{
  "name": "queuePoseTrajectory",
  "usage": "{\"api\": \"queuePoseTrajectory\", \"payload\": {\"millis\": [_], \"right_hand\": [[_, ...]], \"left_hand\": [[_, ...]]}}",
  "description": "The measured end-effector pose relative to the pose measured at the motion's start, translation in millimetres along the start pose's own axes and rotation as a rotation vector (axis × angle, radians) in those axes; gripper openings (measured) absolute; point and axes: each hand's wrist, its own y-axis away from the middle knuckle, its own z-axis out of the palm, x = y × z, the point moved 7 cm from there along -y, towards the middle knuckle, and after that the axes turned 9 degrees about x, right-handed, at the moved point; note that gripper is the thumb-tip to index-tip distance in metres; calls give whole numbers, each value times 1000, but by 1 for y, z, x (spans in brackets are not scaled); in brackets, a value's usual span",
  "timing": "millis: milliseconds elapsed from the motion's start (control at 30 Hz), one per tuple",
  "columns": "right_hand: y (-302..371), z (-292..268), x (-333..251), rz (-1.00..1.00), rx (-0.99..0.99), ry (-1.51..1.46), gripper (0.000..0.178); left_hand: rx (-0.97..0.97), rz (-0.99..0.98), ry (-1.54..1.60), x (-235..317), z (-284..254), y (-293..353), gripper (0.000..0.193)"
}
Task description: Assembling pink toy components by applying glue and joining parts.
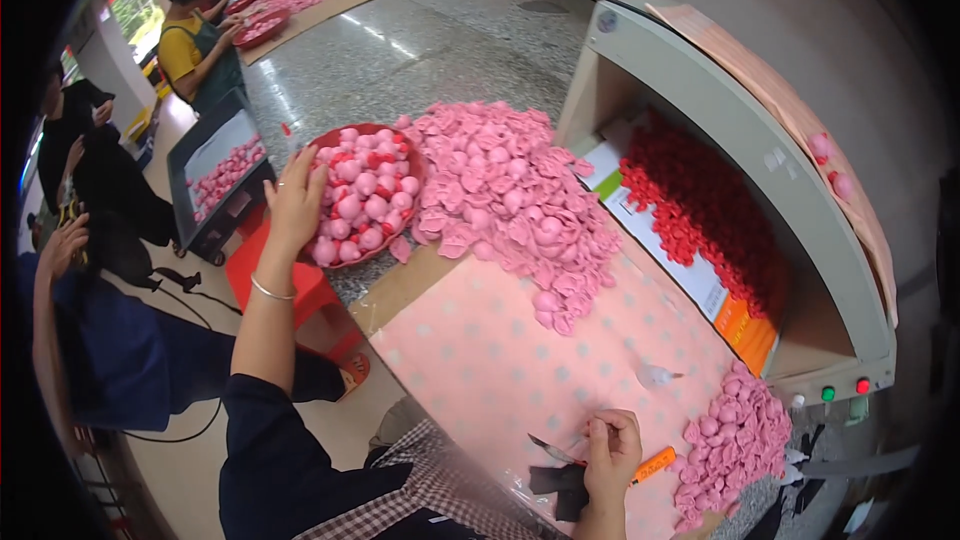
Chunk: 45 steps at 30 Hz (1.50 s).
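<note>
My left hand (297,200) lies at the left rim of a red basket (417,172), fingers stretched out and nothing seen in them. Round pink pieces (349,206) with small red parts fill the basket. Low on the table my right hand (612,445) has thumb and fingertips pinched together; what they hold, if anything, is too small to make out. A thin dark pointed blade (552,448) shows left of this hand, and an orange handle (655,465) right of it. Whether the hand grips either is unclear. A black piece (560,488) lies beside the wrist.
A large pink heap (510,190) covers the table beyond the dotted pink cloth (490,350). A smaller pink pile (735,435) lies at right. Red pieces (690,210) fill an open-fronted grey machine (830,270). A clear bottle (657,375) lies on the cloth. Other people work at left.
</note>
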Motion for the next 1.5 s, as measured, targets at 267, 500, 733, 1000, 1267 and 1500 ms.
{"api": "queuePoseTrajectory", "payload": {"millis": [267, 500, 733, 1000, 1267, 1500], "right_hand": [[-33, -39, 16, -13, 24, -5, 7], [-41, -62, -9, -114, 29, 49, 5], [-78, -133, -45, -309, 183, 243, 11], [-135, -213, -77, -332, 223, 393, 11], [-304, -190, -28, -422, 205, 681, 20], [-402, -148, 41, -351, 292, 1248, 22]], "left_hand": [[-181, 479, 631, 213, 11, 99, 29], [-598, 731, 563, 301, 97, 173, 26], [-560, 714, 619, 350, 110, 179, 25], [-1250, -85, 1372, 408, 104, 217, 19], [-1583, -347, 1500, 430, 135, 267, 23], [-1603, -568, 1520, 419, 182, 248, 23]]}}
